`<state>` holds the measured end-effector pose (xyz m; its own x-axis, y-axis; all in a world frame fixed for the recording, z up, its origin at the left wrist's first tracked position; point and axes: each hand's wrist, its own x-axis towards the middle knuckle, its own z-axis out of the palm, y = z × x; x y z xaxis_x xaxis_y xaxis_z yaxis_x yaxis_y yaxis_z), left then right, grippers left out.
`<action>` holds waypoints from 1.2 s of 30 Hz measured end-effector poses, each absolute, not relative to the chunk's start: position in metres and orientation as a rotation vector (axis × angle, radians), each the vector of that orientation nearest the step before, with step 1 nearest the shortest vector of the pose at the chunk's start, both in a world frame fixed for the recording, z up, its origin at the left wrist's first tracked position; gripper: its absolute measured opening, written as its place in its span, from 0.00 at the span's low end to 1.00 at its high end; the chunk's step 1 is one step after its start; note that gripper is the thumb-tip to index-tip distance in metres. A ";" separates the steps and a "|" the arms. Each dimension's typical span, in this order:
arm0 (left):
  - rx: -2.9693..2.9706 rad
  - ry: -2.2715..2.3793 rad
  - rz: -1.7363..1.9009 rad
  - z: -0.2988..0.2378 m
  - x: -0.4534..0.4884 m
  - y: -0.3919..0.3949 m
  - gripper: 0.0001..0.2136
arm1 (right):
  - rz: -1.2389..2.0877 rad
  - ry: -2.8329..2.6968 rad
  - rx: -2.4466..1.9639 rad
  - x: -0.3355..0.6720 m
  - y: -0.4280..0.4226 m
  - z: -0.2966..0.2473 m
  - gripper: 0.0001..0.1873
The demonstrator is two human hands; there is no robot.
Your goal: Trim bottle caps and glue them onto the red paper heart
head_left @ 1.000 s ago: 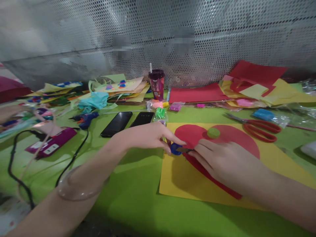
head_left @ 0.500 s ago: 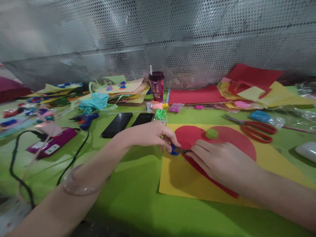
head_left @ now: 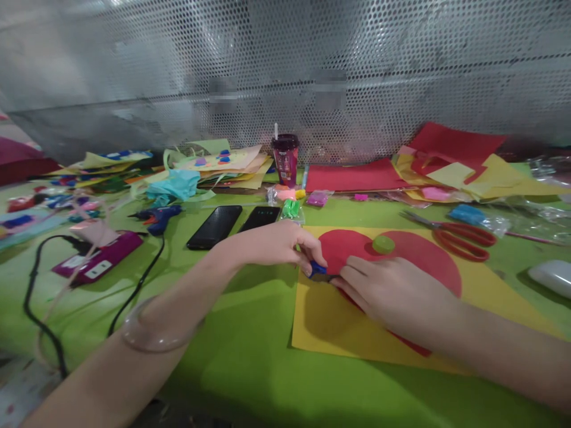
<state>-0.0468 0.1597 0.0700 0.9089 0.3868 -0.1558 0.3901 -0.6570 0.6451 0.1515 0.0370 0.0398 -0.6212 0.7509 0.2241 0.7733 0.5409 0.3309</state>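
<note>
My left hand [head_left: 285,245] pinches a small blue lump of clay [head_left: 317,269] between thumb and fingertips, above the lower left of a red paper heart [head_left: 345,242]. My right hand [head_left: 386,288] is closed on a thin dark blade [head_left: 331,277], whose tip meets the blue clay; the rest of the tool is hidden under the fingers. The heart lies on a yellow paper sheet [head_left: 321,333], partly covered by my right hand. A green clay disc [head_left: 383,244] rests near the heart's top notch.
Red-handled scissors [head_left: 464,239] and a white mouse-like object [head_left: 551,276] lie at right. Two phones [head_left: 215,227], a glue gun [head_left: 160,218] and a purple power strip [head_left: 100,261] with cords are at left. Behind stand a lidded cup [head_left: 286,159] and paper piles [head_left: 357,175].
My right hand has shifted slightly left, bringing the blade further against the blue clay. My left hand keeps its pinch. The whole view has moved a little.
</note>
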 end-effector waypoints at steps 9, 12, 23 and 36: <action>2.288 0.545 0.004 0.068 -0.048 0.165 0.10 | -0.628 -2.533 -1.203 0.160 0.039 0.038 0.24; 2.285 0.570 -0.004 0.068 -0.049 0.165 0.10 | -0.677 -2.531 -1.196 0.160 0.040 0.037 0.23; 2.289 0.543 -0.026 0.067 -0.049 0.165 0.17 | -0.659 -2.560 -1.227 0.161 0.041 0.038 0.24; 2.171 0.640 -0.030 0.069 -0.047 0.162 0.19 | -0.641 -2.586 -1.236 0.158 0.039 0.040 0.25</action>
